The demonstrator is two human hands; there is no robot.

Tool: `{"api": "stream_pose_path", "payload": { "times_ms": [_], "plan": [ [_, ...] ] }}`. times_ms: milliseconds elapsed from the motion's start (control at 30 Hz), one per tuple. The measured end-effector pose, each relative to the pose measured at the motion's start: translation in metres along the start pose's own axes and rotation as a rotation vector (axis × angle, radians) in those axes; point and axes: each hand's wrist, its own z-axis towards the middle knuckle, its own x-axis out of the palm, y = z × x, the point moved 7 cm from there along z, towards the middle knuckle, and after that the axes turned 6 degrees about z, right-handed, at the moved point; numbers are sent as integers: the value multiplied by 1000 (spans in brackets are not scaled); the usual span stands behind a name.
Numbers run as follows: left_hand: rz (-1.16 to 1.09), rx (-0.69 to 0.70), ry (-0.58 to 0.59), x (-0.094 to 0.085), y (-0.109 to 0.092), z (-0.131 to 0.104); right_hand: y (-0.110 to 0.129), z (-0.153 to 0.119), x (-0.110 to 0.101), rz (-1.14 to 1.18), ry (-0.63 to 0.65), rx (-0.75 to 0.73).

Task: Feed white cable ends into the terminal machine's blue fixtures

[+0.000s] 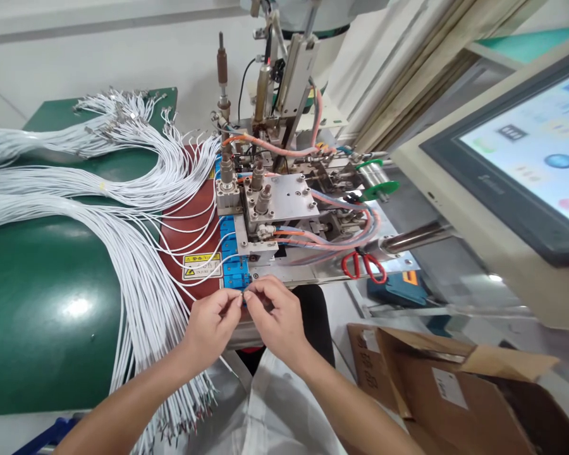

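My left hand [212, 325] and my right hand [279, 318] meet fingertip to fingertip just in front of the blue fixture blocks [236, 259]. Both are closed in a pinch. Whatever lies between the fingertips is too small to make out. White cables [146, 297] run in a thick bundle beside and below my left hand, with bare wire ends hanging near my lap. Single cables [196, 239] lead from the bundles into the blue blocks along the machine's edge.
The machine [284, 202] with cylinders and hoses stands ahead. Red-handled scissors [364, 265] and a solder spool [375, 179] are on its right. A touchscreen [526, 145] juts in from the right above a cardboard box [436, 379]. The green table [42, 303] lies to the left.
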Motion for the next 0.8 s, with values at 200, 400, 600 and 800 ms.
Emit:
{"api": "stream_pose_path", "payload": {
  "times_ms": [200,400,600,800],
  "plan": [
    [-66,-42,-62,3,9,-2,3,-8,2,-110,-61,-111],
    [-190,-95,-52,4,14,0,0,-11,0,-120,25,-127],
    [-143,-16,3,3,7,2,-21,-2,-2,154,-27,149],
    [-115,-13,-23,3,7,2,-26,0,6,183,-9,208]
  ]
}}
